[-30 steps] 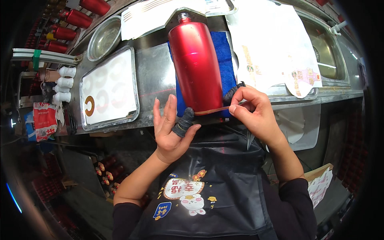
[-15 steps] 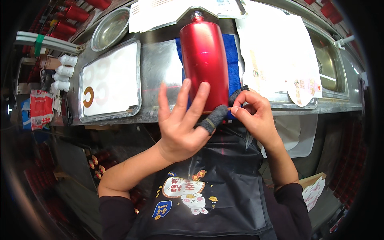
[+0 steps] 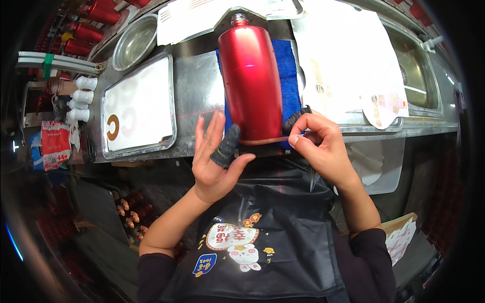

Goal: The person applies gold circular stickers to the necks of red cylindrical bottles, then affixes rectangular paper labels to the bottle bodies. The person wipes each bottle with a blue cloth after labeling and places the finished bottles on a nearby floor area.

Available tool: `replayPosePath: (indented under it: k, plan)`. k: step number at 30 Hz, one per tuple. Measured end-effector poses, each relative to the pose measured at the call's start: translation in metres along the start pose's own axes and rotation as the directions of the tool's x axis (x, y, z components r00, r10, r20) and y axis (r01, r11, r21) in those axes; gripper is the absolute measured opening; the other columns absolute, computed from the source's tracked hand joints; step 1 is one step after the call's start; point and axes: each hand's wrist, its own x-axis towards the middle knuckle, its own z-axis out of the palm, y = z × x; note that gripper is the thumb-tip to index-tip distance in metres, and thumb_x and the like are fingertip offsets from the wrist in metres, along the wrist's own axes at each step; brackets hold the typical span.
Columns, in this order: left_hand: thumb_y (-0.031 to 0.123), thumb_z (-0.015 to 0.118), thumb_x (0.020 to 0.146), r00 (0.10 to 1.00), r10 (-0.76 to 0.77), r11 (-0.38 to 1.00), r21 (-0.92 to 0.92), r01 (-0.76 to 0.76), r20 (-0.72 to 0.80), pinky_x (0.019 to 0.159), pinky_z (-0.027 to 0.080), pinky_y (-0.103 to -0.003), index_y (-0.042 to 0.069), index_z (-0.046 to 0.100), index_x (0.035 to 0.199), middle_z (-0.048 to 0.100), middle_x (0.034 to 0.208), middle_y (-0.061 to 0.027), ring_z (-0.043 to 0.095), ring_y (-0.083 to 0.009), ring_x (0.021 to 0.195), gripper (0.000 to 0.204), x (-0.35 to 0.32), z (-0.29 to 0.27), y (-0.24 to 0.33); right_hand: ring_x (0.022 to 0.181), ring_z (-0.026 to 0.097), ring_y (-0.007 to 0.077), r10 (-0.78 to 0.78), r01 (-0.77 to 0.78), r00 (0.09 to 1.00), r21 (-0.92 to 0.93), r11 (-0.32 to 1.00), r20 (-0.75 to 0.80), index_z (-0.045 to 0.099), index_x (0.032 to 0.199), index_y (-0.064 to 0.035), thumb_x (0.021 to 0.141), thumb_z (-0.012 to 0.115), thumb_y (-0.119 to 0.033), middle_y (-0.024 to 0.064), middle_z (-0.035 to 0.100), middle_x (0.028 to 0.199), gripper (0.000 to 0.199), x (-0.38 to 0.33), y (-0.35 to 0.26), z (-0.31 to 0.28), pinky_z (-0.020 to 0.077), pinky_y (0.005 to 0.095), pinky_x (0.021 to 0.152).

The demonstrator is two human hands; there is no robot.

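A glossy red bottle [image 3: 251, 81] lies on a blue cloth [image 3: 289, 65], its threaded neck pointing away from me and its base at the counter's near edge. Around the base runs a thin gold-brown rim [image 3: 262, 142]. My left hand [image 3: 214, 159] is open just left of the base, fingers spread, its index finger in a dark knit sleeve. At the base's right corner, my right hand [image 3: 318, 144] has thumb and a finger drawn together near the rim; another finger wears a dark sleeve. Beneath that palm stick out the pointed metal tips of what look like tweezers [image 3: 313, 180].
Left of the bottle sits a metal tray [image 3: 174, 108] with a white sheet and a gold C-shaped piece [image 3: 112, 127]. Behind it stands a metal bowl [image 3: 135, 43]. White paper [image 3: 343, 60] covers the right side, beside a sink [image 3: 417, 76]. A bracket [image 3: 227, 17] cradles the bottle neck.
My left hand has come off the bottle, moving left and toward me, its sleeved finger leaving the base. My right hand stays at the base's right corner. The view has shifted slightly.
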Motion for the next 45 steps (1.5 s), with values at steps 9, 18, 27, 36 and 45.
replayPosePath:
  k: [9, 18, 27, 36, 45]
  plan:
    - [0.008, 0.084, 0.077, 0.981, 0.166, 0.975, 0.134, -0.178, 0.098, 0.114, 0.025, -0.068, 0.001, 0.069, 0.122, 0.048, 0.153, -0.0242, 0.050, -0.0455, 0.138, 0.047, 0.003, -0.003, 0.000, 0.069, 0.058, 0.0051, 0.020, -0.020, 1.000, 0.007, 1.000, 0.000, 0.063, 0.084, 0.0020, 0.088, 0.067, -0.004, 0.0030, 0.061, 0.087, 0.008, 0.004, 0.008, -0.010, 0.0460, 0.0222, 0.060]
    - [0.011, 0.084, 0.070, 0.955, 0.263, 0.909, 0.295, -0.293, 0.140, 0.115, 0.020, -0.068, 0.016, 0.079, 0.109, 0.052, 0.149, -0.0248, 0.051, -0.0464, 0.136, 0.040, 0.033, -0.003, 0.026, 0.067, 0.056, 0.0046, -0.020, 0.019, 1.000, -0.026, 0.999, -0.019, 0.063, 0.083, 0.0016, 0.087, 0.068, -0.004, 0.0025, 0.060, 0.087, 0.008, 0.007, 0.013, -0.006, 0.0443, 0.0217, 0.059]
    - [0.009, 0.089, 0.066, 0.992, 0.116, 0.988, 0.114, -0.109, -0.057, 0.113, 0.034, -0.064, 0.006, 0.074, 0.123, 0.059, 0.144, -0.0195, 0.049, -0.0413, 0.141, 0.059, 0.039, 0.017, 0.016, 0.061, 0.049, 0.0041, -0.044, 0.044, 0.999, -0.142, 0.989, 0.001, 0.065, 0.084, 0.0005, 0.086, 0.070, -0.005, 0.0027, 0.057, 0.086, 0.008, 0.004, 0.007, -0.002, 0.0374, 0.0214, 0.055]
    - [0.009, 0.088, 0.074, 0.999, 0.033, 0.995, 0.088, -0.036, 0.034, 0.111, 0.029, -0.070, -0.004, 0.072, 0.111, 0.055, 0.146, -0.0249, 0.052, -0.0485, 0.134, 0.042, -0.006, -0.003, 0.004, 0.067, 0.046, -0.0002, -0.022, 0.023, 1.000, -0.047, 0.999, 0.015, 0.063, 0.083, -0.0008, 0.087, 0.069, -0.003, -0.0024, 0.054, 0.086, 0.008, 0.002, 0.005, -0.002, 0.0349, 0.0181, 0.058]
    - [0.015, 0.084, 0.073, 0.970, 0.237, 0.925, 0.291, -0.245, 0.060, 0.112, 0.026, -0.070, 0.011, 0.078, 0.100, 0.059, 0.143, -0.0225, 0.057, -0.0461, 0.130, 0.028, 0.017, 0.000, 0.017, 0.069, 0.047, -0.0001, -0.025, 0.025, 1.000, 0.020, 0.999, 0.007, 0.062, 0.085, -0.0007, 0.089, 0.066, -0.002, -0.0025, 0.056, 0.086, 0.006, 0.006, 0.017, -0.003, 0.0365, 0.0175, 0.059]
